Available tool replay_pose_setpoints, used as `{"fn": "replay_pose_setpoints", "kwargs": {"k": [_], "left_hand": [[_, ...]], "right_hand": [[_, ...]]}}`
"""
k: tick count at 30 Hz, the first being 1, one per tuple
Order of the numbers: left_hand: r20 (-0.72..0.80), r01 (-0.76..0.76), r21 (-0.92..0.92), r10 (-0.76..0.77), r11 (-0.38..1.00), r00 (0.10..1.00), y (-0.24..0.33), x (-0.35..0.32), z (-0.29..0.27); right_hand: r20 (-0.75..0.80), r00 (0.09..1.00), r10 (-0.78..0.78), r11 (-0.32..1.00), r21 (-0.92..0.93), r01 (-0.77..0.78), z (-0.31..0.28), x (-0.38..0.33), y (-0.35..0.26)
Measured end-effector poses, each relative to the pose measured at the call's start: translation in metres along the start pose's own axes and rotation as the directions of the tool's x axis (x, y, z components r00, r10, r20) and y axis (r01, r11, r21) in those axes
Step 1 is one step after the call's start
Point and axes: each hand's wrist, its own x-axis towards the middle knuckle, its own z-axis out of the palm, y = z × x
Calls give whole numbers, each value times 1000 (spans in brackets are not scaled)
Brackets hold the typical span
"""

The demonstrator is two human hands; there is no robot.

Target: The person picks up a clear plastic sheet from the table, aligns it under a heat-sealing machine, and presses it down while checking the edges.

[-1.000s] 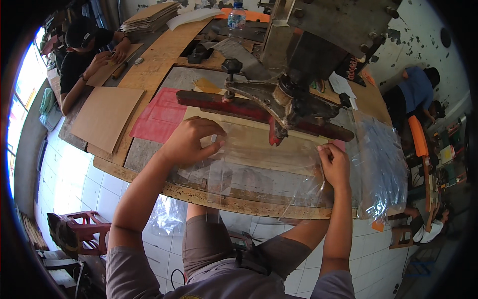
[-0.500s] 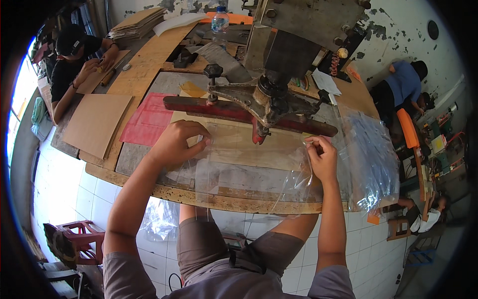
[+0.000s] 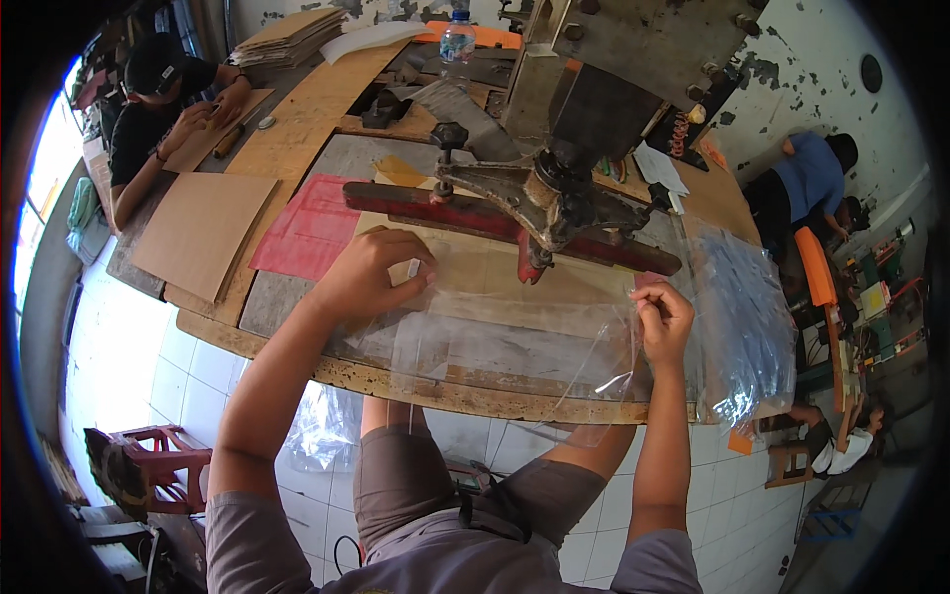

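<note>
A clear plastic sheet (image 3: pixel 515 342) stretches between my two hands, its lower edge hanging past the table's front edge. My left hand (image 3: pixel 381 267) pinches its left upper corner between thumb and fingers. At the right upper corner, my right hand (image 3: pixel 661 312) grips the plastic with closed fingertips. Beneath the sheet lies a flat tan board (image 3: pixel 485 259) on the grey work plate. Just beyond my hands, the red bar (image 3: pixel 426 205) of a press hangs under a greasy metal bracket (image 3: pixel 515 188) with black knobs.
A pile of clear plastic sheets (image 3: pixel 742 327) lies right of my right hand. A red sheet (image 3: pixel 307 228) and brown cardboard (image 3: pixel 203 233) lie to the left. A water bottle (image 3: pixel 457 45) stands at the back. One person (image 3: pixel 163 109) works at the left; others are at the right.
Both hands have shifted slightly right relative to the picture, as has the press. My right hand has moved a little lower, still holding the plastic.
</note>
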Motion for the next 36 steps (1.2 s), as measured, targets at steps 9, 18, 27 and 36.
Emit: {"fn": "replay_pose_setpoints", "kwargs": {"k": [9, 18, 27, 36], "left_hand": [[-10, -1, 69, 2, 998, 1000, 0, -2, -2], [-2, 58, -177, -59, 983, 998, 13, -2, -7], [48, 283, -733, -368, 619, 928, 62, -40, -14], [-227, 278, -650, -529, 707, 818, 86, -80, 21]], "right_hand": [[-35, 994, 108, 992, 71, -105, -4, -40, -27], [-241, 967, 85, 993, -64, -103, 27, -110, -47], [-284, 949, 135, 988, 111, -107, 25, -105, -53], [-267, 961, 72, 997, 16, -70, 21, -109, -50]]}}
